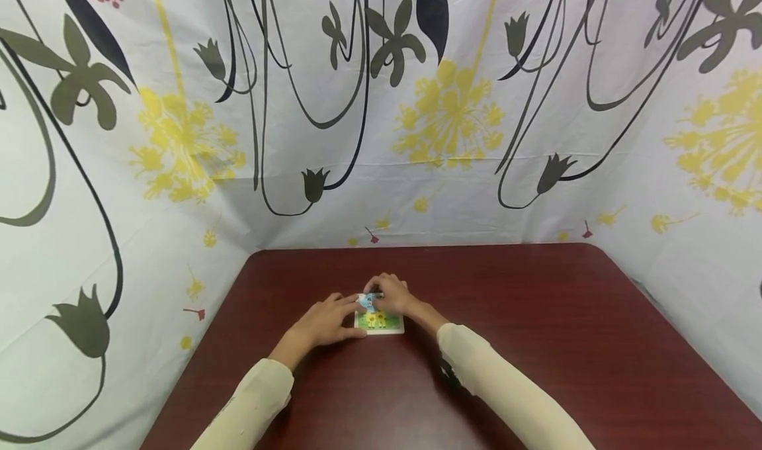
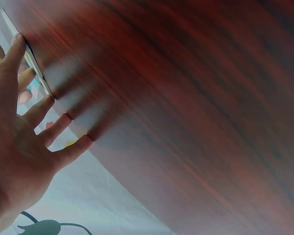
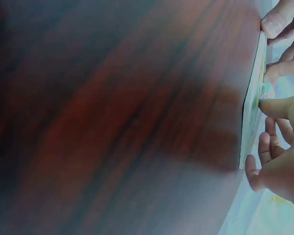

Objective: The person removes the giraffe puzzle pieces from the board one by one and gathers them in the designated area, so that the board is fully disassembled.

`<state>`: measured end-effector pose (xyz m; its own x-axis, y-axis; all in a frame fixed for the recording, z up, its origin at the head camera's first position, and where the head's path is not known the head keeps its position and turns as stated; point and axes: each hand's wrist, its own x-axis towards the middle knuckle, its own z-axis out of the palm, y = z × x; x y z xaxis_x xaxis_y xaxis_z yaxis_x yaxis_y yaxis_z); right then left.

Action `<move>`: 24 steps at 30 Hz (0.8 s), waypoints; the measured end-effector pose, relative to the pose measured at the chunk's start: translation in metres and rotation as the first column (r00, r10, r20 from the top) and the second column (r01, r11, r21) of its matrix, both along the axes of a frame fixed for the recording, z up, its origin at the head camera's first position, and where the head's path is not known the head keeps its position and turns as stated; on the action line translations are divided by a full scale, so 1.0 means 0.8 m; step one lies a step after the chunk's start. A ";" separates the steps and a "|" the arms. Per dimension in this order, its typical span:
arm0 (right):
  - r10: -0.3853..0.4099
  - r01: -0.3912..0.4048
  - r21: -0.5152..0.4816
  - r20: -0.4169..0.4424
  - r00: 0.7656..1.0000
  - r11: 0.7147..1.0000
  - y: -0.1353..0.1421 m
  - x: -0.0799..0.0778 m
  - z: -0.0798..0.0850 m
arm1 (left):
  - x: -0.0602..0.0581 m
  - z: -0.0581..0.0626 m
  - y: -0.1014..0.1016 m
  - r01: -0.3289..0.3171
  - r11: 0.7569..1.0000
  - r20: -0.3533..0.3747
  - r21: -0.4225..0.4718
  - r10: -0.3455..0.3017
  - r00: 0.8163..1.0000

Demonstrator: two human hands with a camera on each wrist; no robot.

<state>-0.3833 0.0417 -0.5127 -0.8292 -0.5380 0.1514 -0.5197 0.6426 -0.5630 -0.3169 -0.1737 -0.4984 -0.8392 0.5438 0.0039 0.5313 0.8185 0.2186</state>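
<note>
A small flat picture board (image 1: pixel 389 329) with a pale border lies on the dark red-brown table. Its picture shows yellow figures on green and a blue patch (image 1: pixel 367 302) near the top. My left hand (image 1: pixel 327 321) lies along the left side, fingers spread and fairly straight. The left thumb and index fingertip touch the board's edge in the left wrist view. Over the upper right of the board, my right hand (image 1: pixel 389 294) bends its fingers. Its thumb (image 3: pixel 279 107) meets the board's face in the right wrist view. Whether those fingers pinch a loose piece is hidden.
The table (image 1: pixel 536 344) spreads out around the board, with rounded far corners. A white cloth (image 1: pixel 333 139) with printed flowers hangs behind it and along both sides. Something small and dark shows beneath the right sleeve (image 1: pixel 476 364).
</note>
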 end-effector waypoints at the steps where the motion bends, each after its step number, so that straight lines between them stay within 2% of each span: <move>1: 0.003 -0.003 -0.014 -0.003 1.000 1.000 0.001 0.000 -0.001 | 0.000 0.000 0.000 -0.001 1.000 0.001 -0.001 0.001 1.000; 9: 0.049 -0.047 -0.140 0.006 0.999 0.989 0.005 -0.002 -0.008 | -0.001 -0.002 -0.001 0.001 1.000 0.004 -0.010 -0.001 1.000; 16: 0.050 -0.047 -0.143 0.022 0.999 0.989 0.011 -0.006 -0.006 | -0.001 -0.001 0.001 0.015 1.000 -0.005 -0.004 -0.015 1.000; 24: 0.051 -0.033 -0.188 0.089 0.995 0.982 0.011 -0.007 -0.001 | 0.001 0.001 0.003 0.023 1.000 0.009 0.006 -0.023 1.000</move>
